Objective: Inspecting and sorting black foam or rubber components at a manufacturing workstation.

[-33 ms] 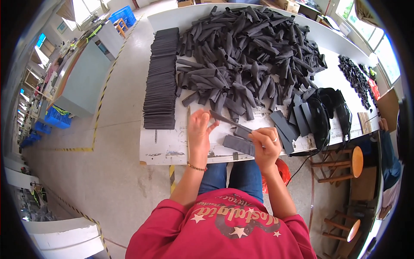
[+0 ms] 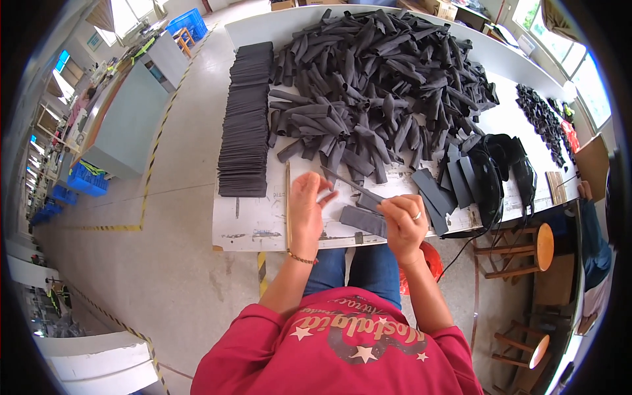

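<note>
My right hand [image 2: 403, 222] is closed on a narrow dark grey fabric strip [image 2: 352, 184], which slants up and left from its fingers. Close to the strip's far part is my left hand [image 2: 307, 203], with thumb and fingers apart and nothing visible between them. Below the strip, a flat dark grey fabric piece [image 2: 363, 220] lies near the front edge of the white table [image 2: 266, 224]. Beyond both hands spreads a big heap of rolled or folded dark grey fabric pieces [image 2: 388, 72]. A long, neat row of stacked pieces [image 2: 243, 131] runs along the table's left side.
Right of my right hand lie flat dark strips [image 2: 434, 197] and a black bundle with cords [image 2: 490, 178]. Small dark pieces [image 2: 543, 122] lie farther right. Wooden stools [image 2: 543, 247] stand beside the table, and a red bag [image 2: 424, 263] is beneath its edge.
My left hand has drawn slightly down and left, its fingertips coming away from the strip's far end. My right hand still holds the strip, shifted only slightly.
</note>
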